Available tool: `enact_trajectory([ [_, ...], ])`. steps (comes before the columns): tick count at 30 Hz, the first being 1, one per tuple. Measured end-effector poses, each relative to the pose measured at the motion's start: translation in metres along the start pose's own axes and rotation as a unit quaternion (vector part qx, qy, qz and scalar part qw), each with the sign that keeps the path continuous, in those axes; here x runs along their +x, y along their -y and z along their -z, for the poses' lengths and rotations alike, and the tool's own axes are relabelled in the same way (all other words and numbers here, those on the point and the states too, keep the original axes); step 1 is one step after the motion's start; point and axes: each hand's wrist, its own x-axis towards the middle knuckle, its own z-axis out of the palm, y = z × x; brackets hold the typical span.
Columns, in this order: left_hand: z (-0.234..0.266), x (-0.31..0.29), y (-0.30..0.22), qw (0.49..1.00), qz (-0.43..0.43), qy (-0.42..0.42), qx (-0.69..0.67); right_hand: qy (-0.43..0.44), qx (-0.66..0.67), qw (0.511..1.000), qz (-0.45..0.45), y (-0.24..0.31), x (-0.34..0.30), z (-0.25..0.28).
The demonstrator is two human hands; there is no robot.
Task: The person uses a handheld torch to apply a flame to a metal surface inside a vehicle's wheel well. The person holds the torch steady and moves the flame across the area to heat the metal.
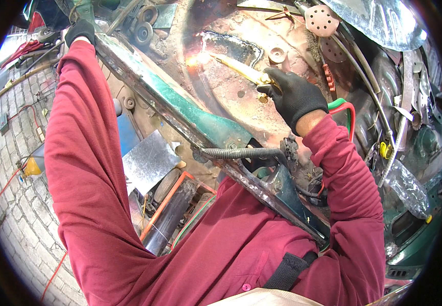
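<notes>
My right hand [297,97], in a black glove, is closed around a brass gas torch [241,70]. The torch's nozzle points left, and its tip is close to a bright orange glow on the rusty metal floor pan [231,109] of a car body. A dark, jagged-edged patch [231,40] lies just beyond the nozzle. At the upper left my left hand [80,32], also gloved, is closed at the far end of the green door sill [180,102]. What its fingers grip is hidden. Red and green hoses [351,115] show beside my right wrist.
A ribbed grey hose [241,153] crosses the sill in front of me. Sanding discs [322,21], a clear plastic bottle [407,188] and cables crowd the right side. Below the sill are a sheet-metal piece [150,162] and an orange-framed cart [167,201]. Brick paving [22,204] lies left.
</notes>
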Motion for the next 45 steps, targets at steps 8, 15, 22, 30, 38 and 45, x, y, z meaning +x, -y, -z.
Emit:
enact_trajectory([
  [8,0.0,-0.001,0.001,1.0,-0.002,-0.001,-0.002,-0.01,0.003,1.0,0.006,-0.001,-0.003,0.002],
  [15,-0.004,0.003,0.003,1.0,-0.008,0.006,-0.005,-0.01,-0.003,1.0,0.008,-0.001,-0.004,0.001],
  [22,0.002,-0.001,0.0,1.0,-0.013,0.01,0.01,-0.011,-0.002,1.0,0.009,-0.002,-0.003,-0.001],
  [30,-0.002,0.002,0.001,1.0,0.007,0.004,0.008,-0.009,0.006,1.0,0.012,-0.001,-0.004,-0.001],
  [38,-0.003,0.003,0.003,1.0,0.008,0.001,0.013,-0.019,0.005,1.0,0.021,-0.002,-0.005,-0.004],
  [45,-0.002,0.002,0.0,1.0,0.006,-0.009,-0.006,-0.005,-0.002,1.0,0.006,0.001,-0.005,-0.001],
])
